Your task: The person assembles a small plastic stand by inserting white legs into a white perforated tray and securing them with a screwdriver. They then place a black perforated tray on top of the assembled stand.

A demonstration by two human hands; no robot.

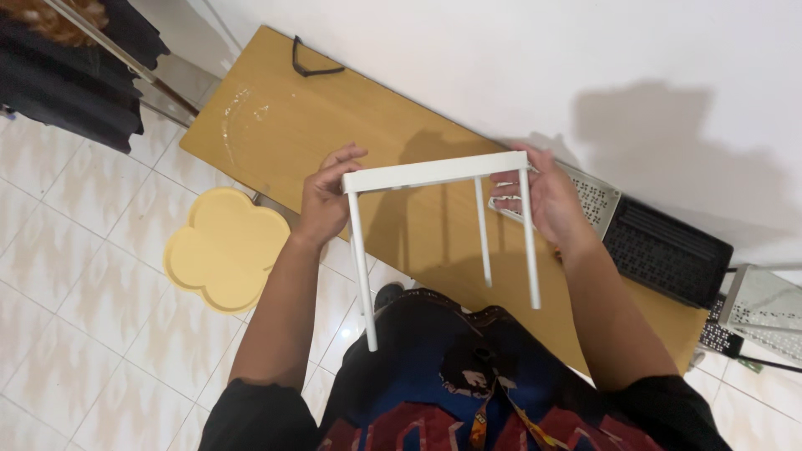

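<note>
Small white rack held level in both hands above a wooden table, legs pointing back toward the person.

Far left: dark clothes [71, 63] hang over the tiled floor [75, 334], and a yellow flower-shaped stool [225, 246] stands just beside the table's near edge. The left hand [324, 196] is closed on the left end of the white rack [439, 172], fingers curled over the top and thumb below, which probably keeps that end from dropping. The rack's thin legs hang free in the air, touching nothing; one grip at each end keeps the top bar straight over the wooden table [276, 117]. The right hand [539, 196] clasps the right end likewise. A black cord loop [313, 65] lies at the table's far corner. Right of the hands, a perforated white panel [597, 196] and a dark laptop [668, 250] rest against the wall [501, 58], apart from the rack.
</note>
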